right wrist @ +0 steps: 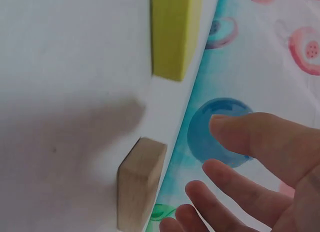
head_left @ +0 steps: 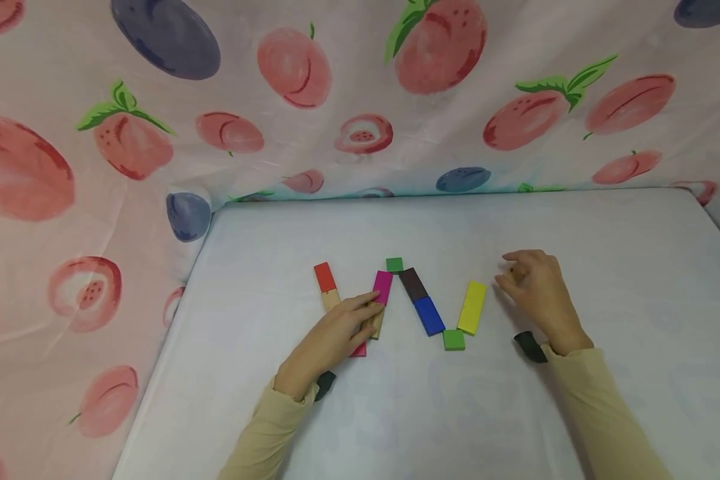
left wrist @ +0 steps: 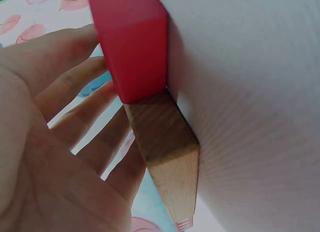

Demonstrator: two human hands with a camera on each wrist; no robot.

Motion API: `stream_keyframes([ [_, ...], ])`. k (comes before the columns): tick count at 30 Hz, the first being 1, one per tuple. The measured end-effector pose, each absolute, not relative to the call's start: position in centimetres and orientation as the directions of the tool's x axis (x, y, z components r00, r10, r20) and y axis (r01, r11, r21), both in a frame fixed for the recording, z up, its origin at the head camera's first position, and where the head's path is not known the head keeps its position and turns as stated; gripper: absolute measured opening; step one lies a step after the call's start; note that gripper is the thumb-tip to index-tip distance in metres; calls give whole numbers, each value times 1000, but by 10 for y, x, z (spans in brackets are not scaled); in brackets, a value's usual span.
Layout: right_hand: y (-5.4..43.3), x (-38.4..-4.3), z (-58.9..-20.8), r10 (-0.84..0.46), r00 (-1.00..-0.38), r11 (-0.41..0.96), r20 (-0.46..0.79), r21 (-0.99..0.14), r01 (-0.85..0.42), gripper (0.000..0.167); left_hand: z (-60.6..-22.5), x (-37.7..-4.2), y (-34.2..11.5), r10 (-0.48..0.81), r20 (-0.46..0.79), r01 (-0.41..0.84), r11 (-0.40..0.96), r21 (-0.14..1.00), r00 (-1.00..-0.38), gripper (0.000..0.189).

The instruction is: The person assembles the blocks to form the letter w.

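Note:
My left hand (head_left: 331, 332) lies palm down with spread, nearly straight fingers over the left part of a zigzag of blocks. Its fingertips reach the magenta block (head_left: 383, 285) and a plain wooden block (head_left: 377, 328). Under its palm side, the left wrist view has a pinkish-red block (left wrist: 135, 57) end to end with a wooden block (left wrist: 172, 167). At right, my right hand (head_left: 540, 290) hovers with loosely bent fingers and a gap between thumb and forefinger. A separate wooden block (right wrist: 141, 187) rests on the table beside those fingers, not gripped. The yellow block (head_left: 472, 307) is nearest it.
The zigzag also has a red block (head_left: 324, 277), dark brown block (head_left: 413, 285), blue block (head_left: 429, 316), upper green block (head_left: 394, 265) and lower green block (head_left: 454, 340). A fruit-print cloth (head_left: 312, 147) hangs behind the white table (head_left: 396, 420).

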State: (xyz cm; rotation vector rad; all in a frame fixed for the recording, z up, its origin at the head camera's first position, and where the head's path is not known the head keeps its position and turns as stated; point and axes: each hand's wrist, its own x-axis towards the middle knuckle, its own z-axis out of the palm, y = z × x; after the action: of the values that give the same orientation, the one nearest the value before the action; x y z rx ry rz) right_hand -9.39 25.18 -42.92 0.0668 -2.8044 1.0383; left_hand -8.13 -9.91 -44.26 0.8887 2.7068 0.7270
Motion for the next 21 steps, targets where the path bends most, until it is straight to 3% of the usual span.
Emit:
stream_keyframes([
  [21,270,-102,-436,12,-996,767,91,-640,-49,37,-442,-82,-98,600,-38,503,701,506,-799,45],
])
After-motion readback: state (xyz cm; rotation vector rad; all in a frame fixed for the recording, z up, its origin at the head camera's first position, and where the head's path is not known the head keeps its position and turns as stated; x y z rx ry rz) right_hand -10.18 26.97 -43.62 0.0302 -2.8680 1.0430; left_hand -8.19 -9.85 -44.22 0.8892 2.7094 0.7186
